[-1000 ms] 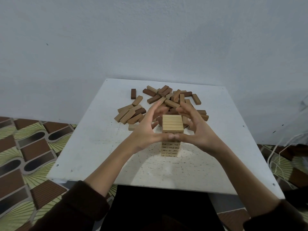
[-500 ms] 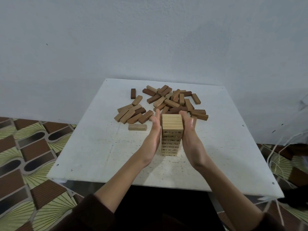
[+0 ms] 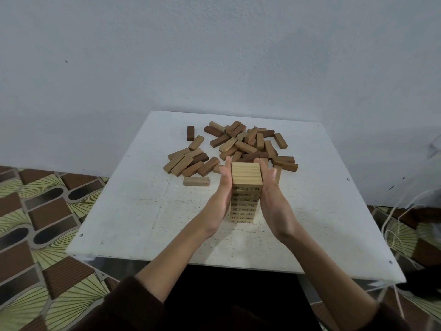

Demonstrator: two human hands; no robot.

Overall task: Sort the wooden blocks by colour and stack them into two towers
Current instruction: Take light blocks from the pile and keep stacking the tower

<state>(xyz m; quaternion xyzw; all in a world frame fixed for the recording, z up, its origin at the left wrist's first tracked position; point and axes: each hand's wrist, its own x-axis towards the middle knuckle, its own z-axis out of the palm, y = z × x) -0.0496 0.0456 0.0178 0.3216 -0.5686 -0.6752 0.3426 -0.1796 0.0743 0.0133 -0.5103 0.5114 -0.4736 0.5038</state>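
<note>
A pale blue-grey plastered wall (image 3: 214, 56) fills the upper half of the frame, and a floor of brown and green patterned tiles (image 3: 35, 223) shows at the lower left and right. A square white speckled tabletop (image 3: 143, 211) takes up the centre. Toward its far side, in the upper middle of the frame, lies a loose pile of light and dark brown rectangular wooden blocks (image 3: 245, 144), scattered at all angles and overlapping. Just in front of the pile, at the centre of the frame, stands a tower of light pine blocks (image 3: 245, 187), several layers high, with small dark numbers printed on the block ends facing the camera. The left hand (image 3: 220, 201) lies flat against the tower's left side and the right hand (image 3: 272, 199) against its right side, fingers straight and together, palms facing each other and pressing the stack between them. Left of the tower, apart from the pile, a single light wooden block (image 3: 196, 181) lies on its side.
</note>
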